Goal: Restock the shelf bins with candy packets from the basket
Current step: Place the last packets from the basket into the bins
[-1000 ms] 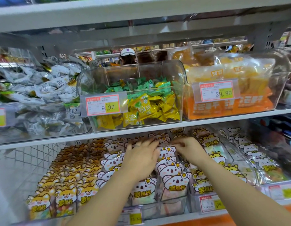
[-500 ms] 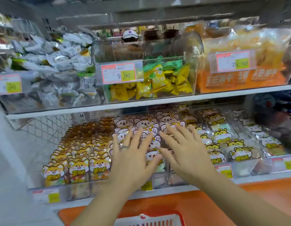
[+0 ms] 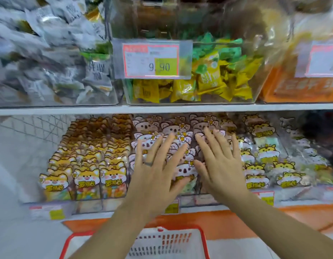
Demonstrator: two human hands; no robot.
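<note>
Both hands — left [image 3: 156,171], right [image 3: 220,165] — are laid flat, fingers spread and holding nothing, on the koala packets [image 3: 180,131] in the middle bin. Rows are best pressed evenly — basket [image 3: 171,242] waits below.

At frame centre the left hand [image 3: 154,171] and right hand [image 3: 220,165] lie flat, fingers spread, on the koala-face candy packets [image 3: 177,128] in the lower shelf bin, while the red-rimmed white basket [image 3: 167,243] sits at bottom centre.
</note>
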